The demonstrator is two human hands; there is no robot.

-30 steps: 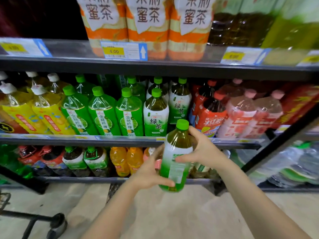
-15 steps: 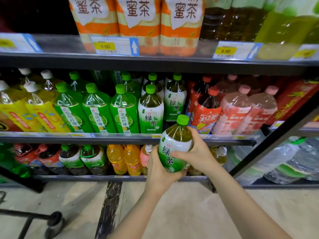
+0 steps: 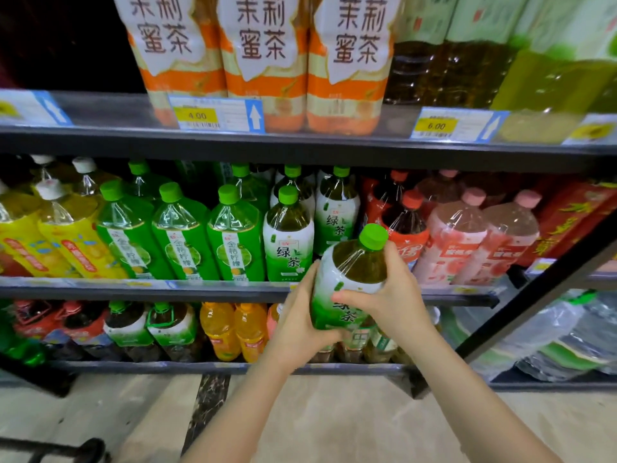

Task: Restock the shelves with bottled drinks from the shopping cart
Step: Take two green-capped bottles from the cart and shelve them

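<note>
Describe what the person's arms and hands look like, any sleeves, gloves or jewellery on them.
Both arms are bare from the bottom edge of the picture up to the wrists; no sleeve shows. The left hand and right hand wear no gloves, and no ring, watch or bracelet is visible on the parts in view. The fingernails look short and unpainted, as far as the blur allows.

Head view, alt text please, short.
Both hands, left and right, hold a green tea bottle with a green cap at the front edge of the middle shelf, beside matching bottles standing there.
</note>
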